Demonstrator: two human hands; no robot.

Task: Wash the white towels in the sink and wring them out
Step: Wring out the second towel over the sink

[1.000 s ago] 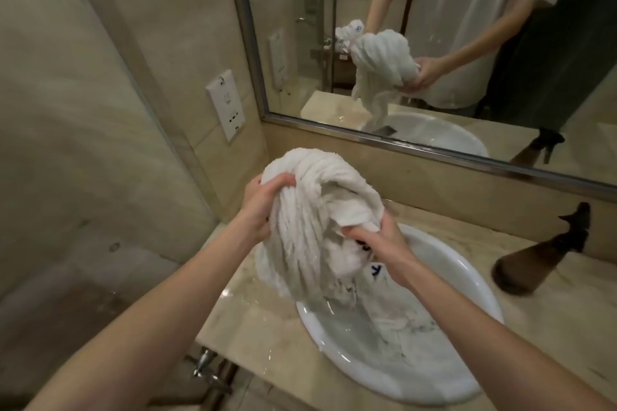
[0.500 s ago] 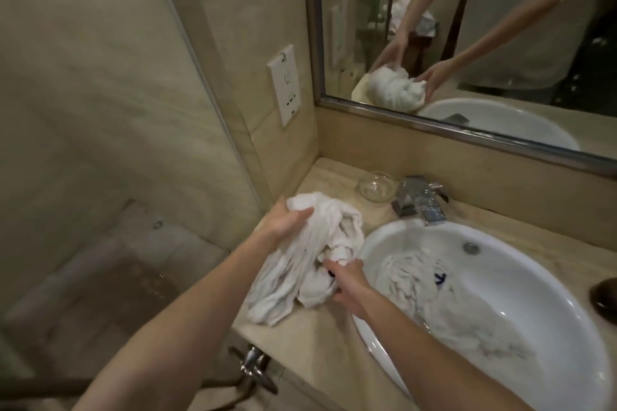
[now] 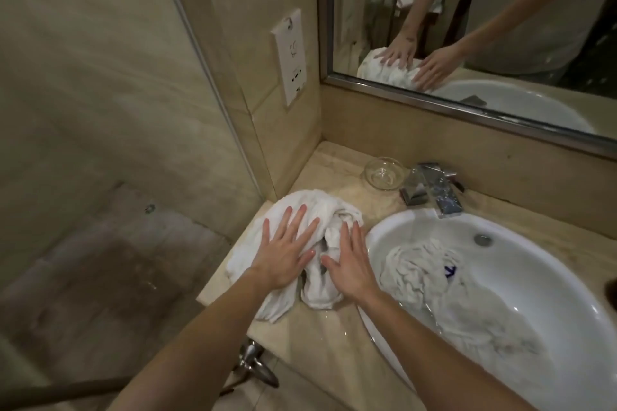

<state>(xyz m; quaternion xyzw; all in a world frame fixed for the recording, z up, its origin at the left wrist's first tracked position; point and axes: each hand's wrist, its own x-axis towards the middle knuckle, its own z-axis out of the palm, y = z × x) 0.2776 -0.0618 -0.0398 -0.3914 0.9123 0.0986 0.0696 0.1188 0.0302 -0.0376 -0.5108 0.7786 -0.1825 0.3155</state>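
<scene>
White towel [image 3: 320, 210] on counter [image 3: 320, 344], seemingly wrung, both hands pressing

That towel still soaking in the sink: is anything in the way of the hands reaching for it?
Nothing visible. Both hands, left and right, press flat on the towel on the counter, just beside the basin. The soaking towel lies uncovered in the sink, with the faucet behind.
</scene>
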